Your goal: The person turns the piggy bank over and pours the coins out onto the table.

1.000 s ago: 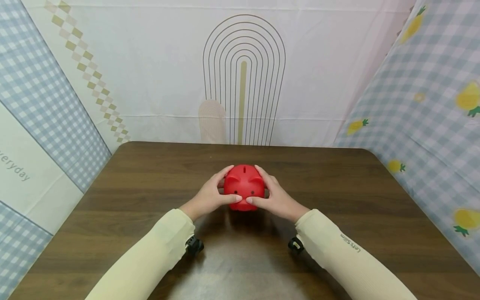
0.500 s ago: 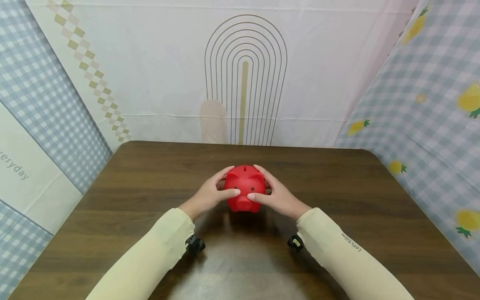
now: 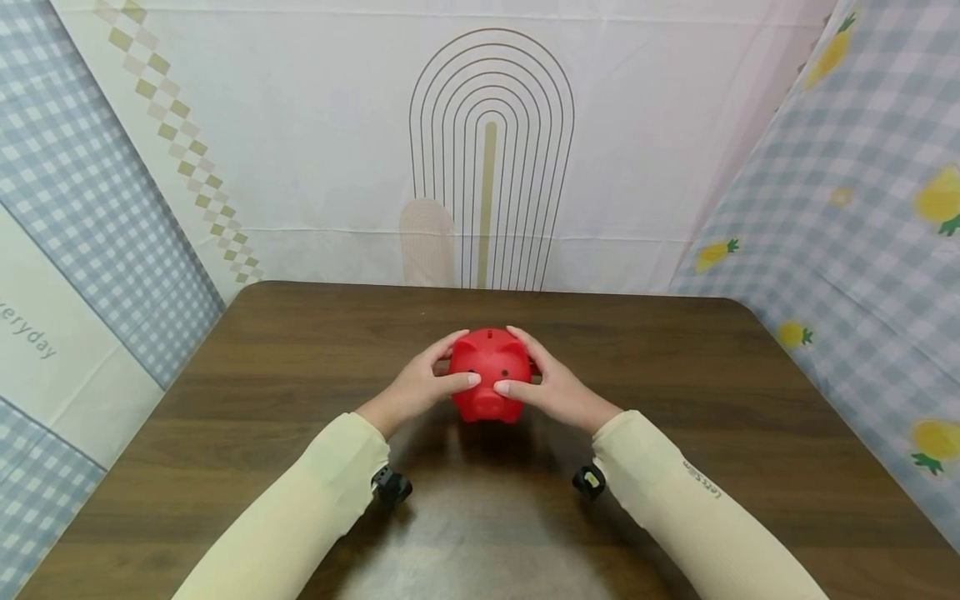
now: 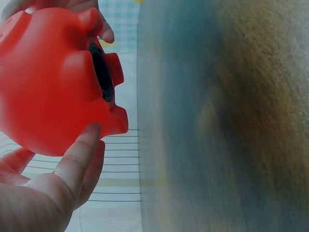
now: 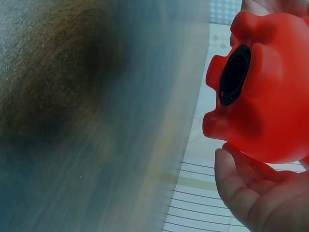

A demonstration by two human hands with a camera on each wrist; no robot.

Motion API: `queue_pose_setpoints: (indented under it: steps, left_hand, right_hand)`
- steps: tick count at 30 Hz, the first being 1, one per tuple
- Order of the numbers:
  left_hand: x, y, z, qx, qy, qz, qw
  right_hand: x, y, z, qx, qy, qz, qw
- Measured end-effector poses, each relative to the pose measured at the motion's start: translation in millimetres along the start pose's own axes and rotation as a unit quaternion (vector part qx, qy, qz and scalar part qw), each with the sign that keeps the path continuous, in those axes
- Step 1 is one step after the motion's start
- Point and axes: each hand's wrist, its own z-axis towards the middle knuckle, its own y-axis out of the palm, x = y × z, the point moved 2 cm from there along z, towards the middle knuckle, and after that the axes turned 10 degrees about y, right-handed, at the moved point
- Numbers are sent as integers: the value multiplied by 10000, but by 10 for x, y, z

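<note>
"Dark wood-grain desk (image 3: 262, 375), pale printed cloth (image 3: 322, 125) hung behind it. Where's the red piggy bank (image 3: 487, 354)?"

"Above the middle of the desk, upright, snout towards the person. Both wrist views show its feet (image 4: 116, 121) clear of the desktop, with a black plug (image 5: 235, 75) underneath."

"And how do the hands lie?"

"Almost mirrored. The left hand (image 3: 412, 388) cups one side, the right hand (image 3: 558, 390) the other. The fingers are curved round the flanks, holding it between them."

"Thumbs too?"

"Yes, both laid across the front. The left thumb (image 3: 457, 382) points inward at eye level, partly over an eye; the right thumb (image 3: 517, 389) ends just beside the snout. Their tips stay apart."

"What about the arms?"

"Both forearms slant in from the lower corners in cream sleeves (image 3: 292, 508), with small black devices (image 3: 391, 485) at the wrists."
</note>
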Motion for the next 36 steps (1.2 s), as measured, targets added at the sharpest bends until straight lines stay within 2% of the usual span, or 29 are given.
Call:
queue_pose_setpoints:
  steps: [12, 17, 24, 28, 32, 36]
  left_hand:
    - [-64, 38, 33, 105, -164, -348, 9992]
    - [-79, 59, 41, 138, -106, -363, 9992]
    - [-87, 93, 29, 51, -42, -169, 9998]
    - [-82, 103, 5, 55, 115, -27, 9999]
    - [-88, 105, -19, 20, 315, 414, 9986]
    - [-105, 111, -44, -107, 547, 938, 9940]
  right_hand:
    - [26, -10, 47, 174, 146, 37, 9997]
    - [21, -15, 57, 215, 222, 87, 9995]
    - [31, -42, 54, 123, 731, 579, 9956]
    - [36, -68, 53, 111, 893, 568, 9943]
    - [65, -114, 62, 53, 953, 568, 9938]
    - [93, -160, 69, 18, 1000, 667, 9927]
